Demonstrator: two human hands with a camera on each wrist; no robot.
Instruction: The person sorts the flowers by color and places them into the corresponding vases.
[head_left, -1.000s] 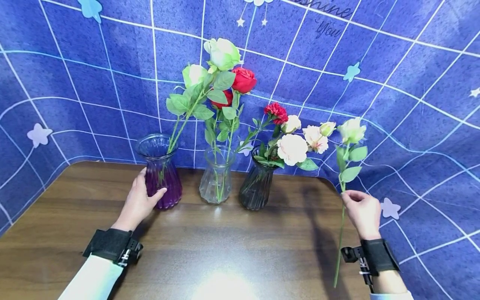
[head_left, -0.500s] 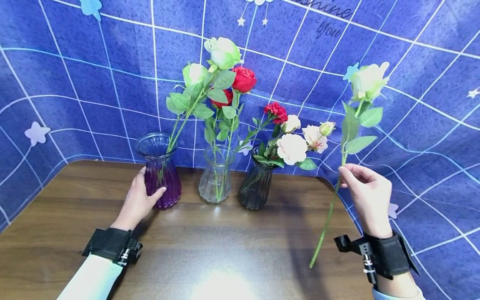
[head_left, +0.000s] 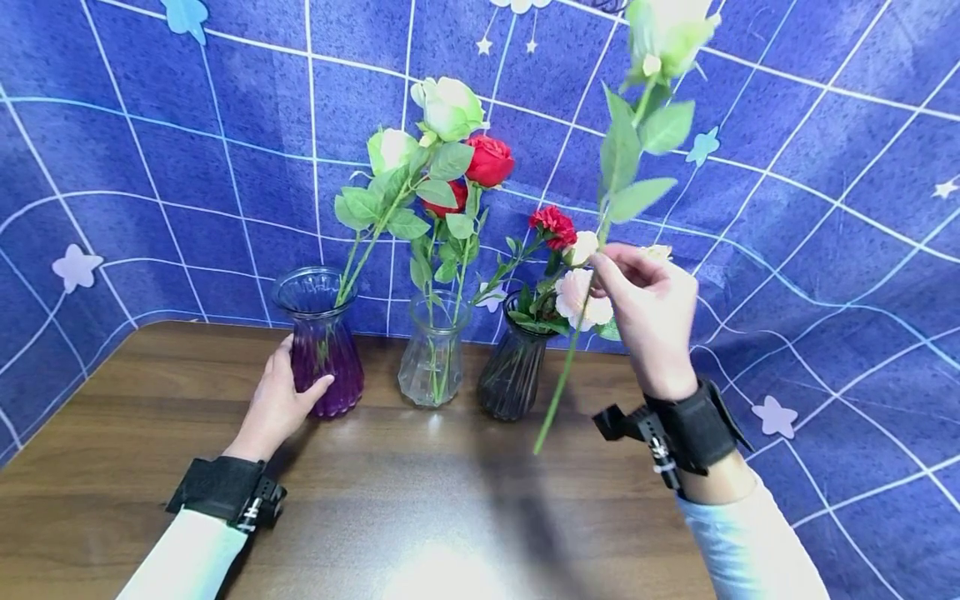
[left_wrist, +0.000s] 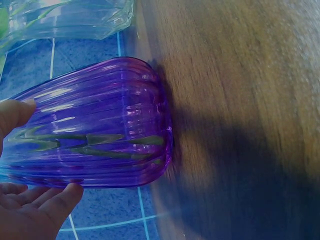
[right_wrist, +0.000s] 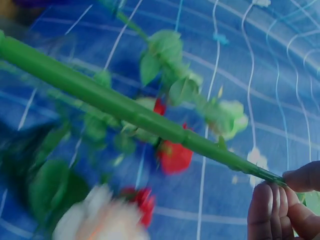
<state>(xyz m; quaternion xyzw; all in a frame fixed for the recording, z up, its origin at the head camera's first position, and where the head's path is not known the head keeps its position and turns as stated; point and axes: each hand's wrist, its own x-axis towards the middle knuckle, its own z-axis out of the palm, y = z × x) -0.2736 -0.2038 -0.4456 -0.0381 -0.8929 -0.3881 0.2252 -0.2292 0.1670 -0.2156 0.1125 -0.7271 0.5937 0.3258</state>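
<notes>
My left hand grips the purple glass vase at the table's back left, thumb on one side and fingers on the other. Two white-green roses lean right out of this vase; their stem ends show through the purple glass. My right hand pinches the stem of another white-green rose between thumb and fingertips. This rose is held up in the air, bloom at the top, its green stem slanting down to the left in front of the dark vase's flowers.
A clear glass vase with red roses stands in the middle. To its right is a dark grey vase holding a red carnation and pale pink flowers. Behind the wooden table hangs a blue cloth.
My right hand has moved up and to the left with the rose, from the table's right side to in front of the pale pink flowers. The left hand stays on the purple vase.
</notes>
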